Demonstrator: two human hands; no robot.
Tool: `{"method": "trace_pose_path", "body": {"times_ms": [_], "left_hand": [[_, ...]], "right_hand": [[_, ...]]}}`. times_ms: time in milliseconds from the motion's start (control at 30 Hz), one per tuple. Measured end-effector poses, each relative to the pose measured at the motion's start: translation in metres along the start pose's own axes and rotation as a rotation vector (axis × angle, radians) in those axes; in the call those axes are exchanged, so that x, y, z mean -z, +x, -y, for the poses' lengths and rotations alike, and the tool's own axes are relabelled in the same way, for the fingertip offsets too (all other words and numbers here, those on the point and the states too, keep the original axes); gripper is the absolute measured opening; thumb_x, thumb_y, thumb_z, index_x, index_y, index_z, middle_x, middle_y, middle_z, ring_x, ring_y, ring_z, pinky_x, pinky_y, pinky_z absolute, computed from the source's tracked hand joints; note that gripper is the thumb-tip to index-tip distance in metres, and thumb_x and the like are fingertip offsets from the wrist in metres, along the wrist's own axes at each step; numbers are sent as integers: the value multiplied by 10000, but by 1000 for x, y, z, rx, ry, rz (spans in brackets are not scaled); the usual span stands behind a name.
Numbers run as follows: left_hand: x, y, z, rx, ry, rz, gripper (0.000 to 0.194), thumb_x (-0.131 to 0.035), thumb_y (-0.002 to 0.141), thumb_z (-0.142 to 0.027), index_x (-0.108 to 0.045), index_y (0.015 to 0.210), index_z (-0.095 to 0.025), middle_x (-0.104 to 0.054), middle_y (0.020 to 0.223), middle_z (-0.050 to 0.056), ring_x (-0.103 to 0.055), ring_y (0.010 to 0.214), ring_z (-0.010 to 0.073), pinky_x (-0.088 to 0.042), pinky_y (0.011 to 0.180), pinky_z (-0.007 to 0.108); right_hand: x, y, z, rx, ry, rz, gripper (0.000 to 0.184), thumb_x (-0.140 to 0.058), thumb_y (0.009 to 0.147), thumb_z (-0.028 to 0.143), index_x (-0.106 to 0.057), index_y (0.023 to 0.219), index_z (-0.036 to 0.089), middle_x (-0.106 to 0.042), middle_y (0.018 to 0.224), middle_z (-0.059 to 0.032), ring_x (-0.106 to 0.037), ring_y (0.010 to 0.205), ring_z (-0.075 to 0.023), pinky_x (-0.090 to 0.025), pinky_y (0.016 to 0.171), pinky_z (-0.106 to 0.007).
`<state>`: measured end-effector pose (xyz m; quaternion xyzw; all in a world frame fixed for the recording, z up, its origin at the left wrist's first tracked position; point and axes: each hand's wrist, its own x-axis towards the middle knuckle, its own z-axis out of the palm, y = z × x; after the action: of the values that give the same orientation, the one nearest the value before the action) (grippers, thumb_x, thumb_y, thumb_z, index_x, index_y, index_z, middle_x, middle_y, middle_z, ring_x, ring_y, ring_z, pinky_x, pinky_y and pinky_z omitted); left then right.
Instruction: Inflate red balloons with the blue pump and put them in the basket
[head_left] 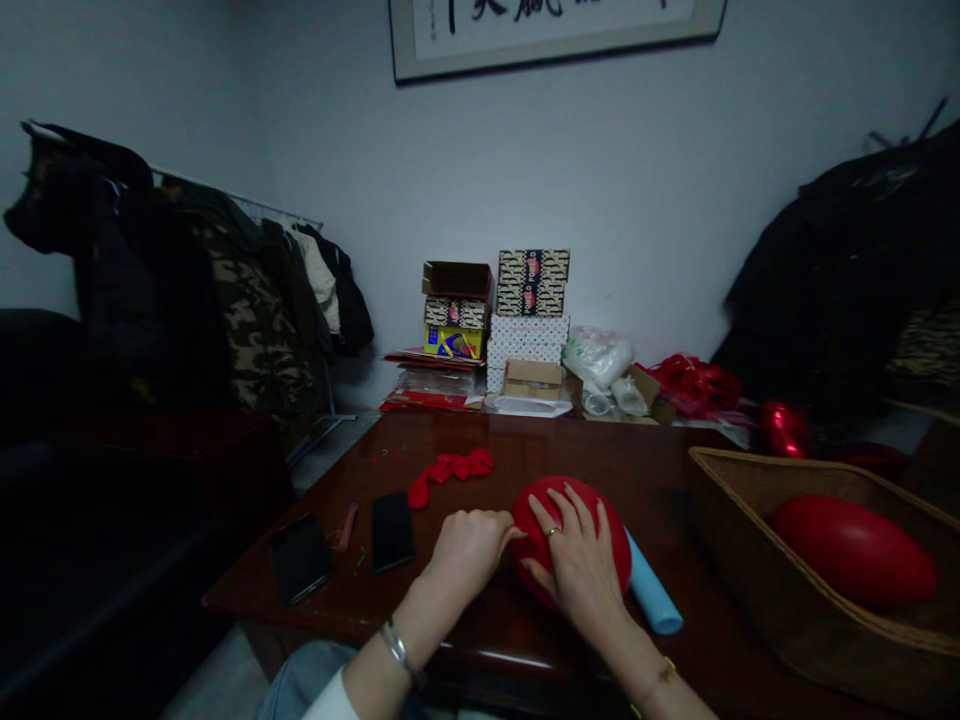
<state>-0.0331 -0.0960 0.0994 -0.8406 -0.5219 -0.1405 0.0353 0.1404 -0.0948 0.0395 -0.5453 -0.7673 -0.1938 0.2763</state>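
Note:
A round, inflated red balloon [616, 545] sits over the front part of the dark wooden table [600, 440]. On its left side my left hand [469, 545] is closed, thumb and finger pinching what looks like the balloon's neck; the pinched end itself is mostly hidden. My right hand [581, 560] lies over the top and near side of the balloon, its fingers stretched out and spread. Partly behind the balloon, at its right, is a light blue cylinder [656, 590]. Several small uninflated red balloons [454, 466] lie in a row farther back.
Two dark phones [392, 532] [301, 558] and a small reddish stick [348, 526] lie at left. A wicker basket [780, 575] at right holds another inflated red balloon [855, 550]. Boxes [529, 340] and plastic bags [600, 355] are stacked at the back. Coats [255, 310] hang at left.

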Motion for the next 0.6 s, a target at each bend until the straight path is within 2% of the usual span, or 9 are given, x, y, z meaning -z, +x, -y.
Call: {"method": "trace_pose_path", "body": {"times_ms": [100, 167, 267, 333, 433, 500, 600], "left_hand": [[-7, 0, 0, -112, -64, -199, 221, -442, 889, -306, -633, 969, -227, -709, 914, 59, -671, 841, 207, -536, 704, 300], [-13, 2, 1, -245, -119, -349, 218, -454, 888, -250, -616, 1027, -208, -695, 1001, 64, -641, 952, 190, -529, 782, 286], [-16, 4, 0, -454, -185, -499, 228, -470, 881, -209, -598, 1066, -174, -683, 1044, 68, -592, 1050, 181, -493, 887, 296], [-15, 4, -2, -522, -222, -545, 216, -481, 876, -196, -603, 1051, -162, -691, 1022, 62, -581, 1066, 176, -478, 917, 293], [-15, -1, -5, -516, -260, -596, 196, -481, 872, -168, -614, 1016, -164, -701, 986, 51, -590, 1050, 172, -490, 906, 285], [-19, -4, -6, -478, -260, -641, 196, -485, 867, -151, -617, 1012, -167, -703, 974, 50, -608, 1020, 174, -507, 887, 290], [-27, -7, -7, -419, -238, -714, 192, -515, 849, -140, -621, 1008, -167, -707, 960, 47, -633, 971, 175, -520, 874, 297]], "right_hand": [[1, 0, 0, -49, 131, -32, 773, -637, 683, 314, -279, 1360, 205, -425, 1350, -111, -278, 1285, -318, -129, 1048, -562], [2, 1, 1, -80, 258, -42, 812, -648, 664, 327, -250, 1357, 184, -425, 1348, -118, -301, 1279, -299, -157, 1057, -535], [8, 3, -1, -76, 503, 23, 768, -678, 634, 384, -332, 1290, 183, -428, 1337, -128, -325, 1276, -270, -197, 1063, -499], [14, 5, -5, -69, 668, 94, 696, -683, 634, 419, -403, 1237, 213, -404, 1352, -115, -323, 1282, -257, -234, 1056, -478], [17, 3, -14, -125, 782, 94, 668, -693, 635, 438, -441, 1227, 257, -362, 1372, -88, -313, 1288, -246, -289, 1038, -439], [14, 0, -18, -175, 770, 9, 678, -710, 624, 440, -450, 1223, 255, -388, 1345, -86, -322, 1281, -250, -305, 1030, -437], [5, -7, -19, -224, 705, -147, 588, -703, 653, 433, -502, 1172, 242, -449, 1286, -87, -378, 1240, -260, -329, 1013, -459]]}}
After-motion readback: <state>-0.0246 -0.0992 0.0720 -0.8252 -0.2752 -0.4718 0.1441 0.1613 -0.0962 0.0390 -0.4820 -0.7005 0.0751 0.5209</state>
